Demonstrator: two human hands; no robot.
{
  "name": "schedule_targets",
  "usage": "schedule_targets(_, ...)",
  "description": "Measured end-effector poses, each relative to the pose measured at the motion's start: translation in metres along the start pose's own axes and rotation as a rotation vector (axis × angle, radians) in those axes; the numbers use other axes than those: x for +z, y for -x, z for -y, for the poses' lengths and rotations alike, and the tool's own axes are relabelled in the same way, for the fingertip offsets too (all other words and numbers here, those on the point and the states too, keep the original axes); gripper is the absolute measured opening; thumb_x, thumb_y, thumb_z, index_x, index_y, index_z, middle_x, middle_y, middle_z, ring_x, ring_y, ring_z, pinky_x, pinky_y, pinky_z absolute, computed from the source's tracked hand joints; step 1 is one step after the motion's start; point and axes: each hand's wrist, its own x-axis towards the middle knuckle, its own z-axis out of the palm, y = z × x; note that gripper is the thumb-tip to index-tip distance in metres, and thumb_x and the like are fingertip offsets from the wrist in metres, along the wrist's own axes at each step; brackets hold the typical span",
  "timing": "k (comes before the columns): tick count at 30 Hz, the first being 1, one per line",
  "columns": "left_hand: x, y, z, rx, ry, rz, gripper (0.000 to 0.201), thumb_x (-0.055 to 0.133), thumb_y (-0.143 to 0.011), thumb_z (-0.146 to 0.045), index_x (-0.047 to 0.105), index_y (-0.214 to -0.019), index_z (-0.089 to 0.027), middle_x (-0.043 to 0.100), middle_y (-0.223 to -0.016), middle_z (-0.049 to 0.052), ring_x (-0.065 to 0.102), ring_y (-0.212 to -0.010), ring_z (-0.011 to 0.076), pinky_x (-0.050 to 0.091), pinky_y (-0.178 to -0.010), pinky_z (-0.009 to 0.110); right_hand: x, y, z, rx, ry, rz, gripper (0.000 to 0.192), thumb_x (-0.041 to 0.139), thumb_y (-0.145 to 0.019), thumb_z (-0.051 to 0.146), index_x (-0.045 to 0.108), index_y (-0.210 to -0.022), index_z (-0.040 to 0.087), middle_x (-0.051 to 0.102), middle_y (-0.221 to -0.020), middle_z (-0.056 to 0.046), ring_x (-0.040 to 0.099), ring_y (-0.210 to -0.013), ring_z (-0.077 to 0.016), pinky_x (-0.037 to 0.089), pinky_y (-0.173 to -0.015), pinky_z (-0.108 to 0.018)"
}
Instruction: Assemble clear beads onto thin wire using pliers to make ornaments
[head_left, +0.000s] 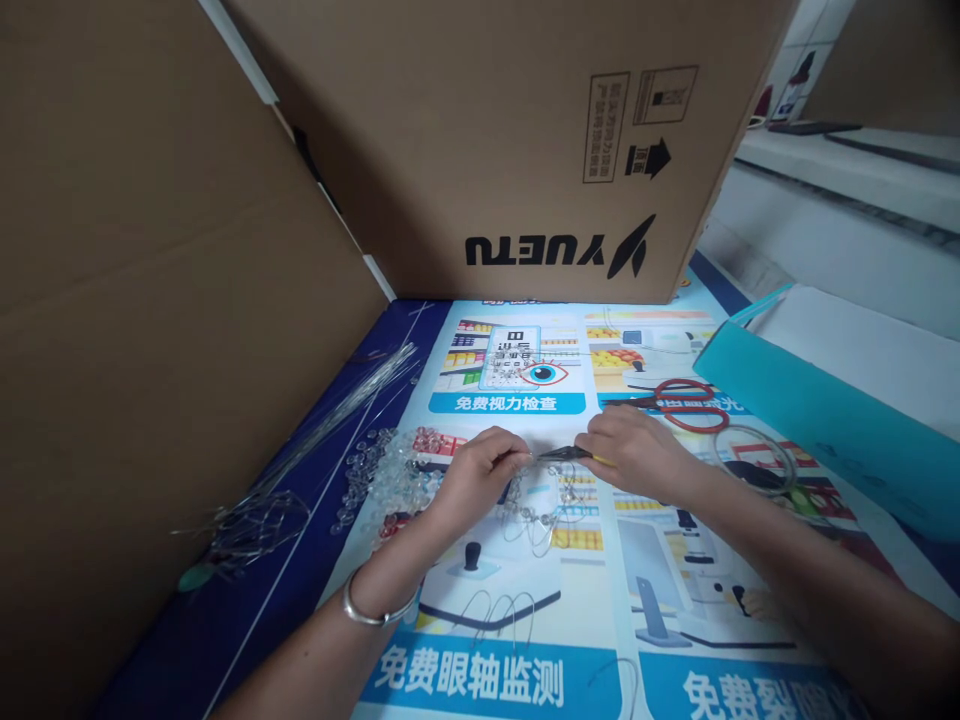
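I see my left hand [476,475] pinched shut on a thin wire [525,458], while my right hand [634,450] is clenched around small pliers [564,454] whose tip meets that wire right between the two hands. Just below the hands hangs a short beaded strand [536,515], clear beads already threaded and linked on wire loops, so I judge that part of the chain is made; how many links it has I cannot tell, as it is small and glinting. A fair amount looks left: a heap of loose clear beads [390,475] lies just left of my left hand, and further left a bundle of straight wires [352,410] lies well apart from the hands, beside a tangle of bent wire [251,520]. A few bent wire loops [502,605] lie below my left wrist, which wears a bangle [367,610]. Red scissors [686,400] rest just beyond my right hand, untouched, and a wire coil [757,455] sits to its right, near a teal bag [817,410]. All of it lies on a printed poster [495,680], with cardboard boxes [517,140] standing beyond the hands.
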Motion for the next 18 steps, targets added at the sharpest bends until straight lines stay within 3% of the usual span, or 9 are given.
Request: schedule_targets(18, 0.0062, 0.0011, -0.0045, 0.023, -0.044, -0.012, 0.010, 0.051, -0.084, -0.016, 0.056, -0.076, -0.018, 0.055, -0.074, 0.001, 0.051, -0.076, 0.0140, 0.041, -0.070, 0.027, -0.0017, -0.0085, 0.0054, -0.036, -0.050, 0.082, 0.026, 0.043, -0.088, 0.035, 0.063, -0.086, 0.018, 0.058, -0.079, -0.006, 0.048, -0.083, -0.0181, 0.030, -0.078, -0.032)
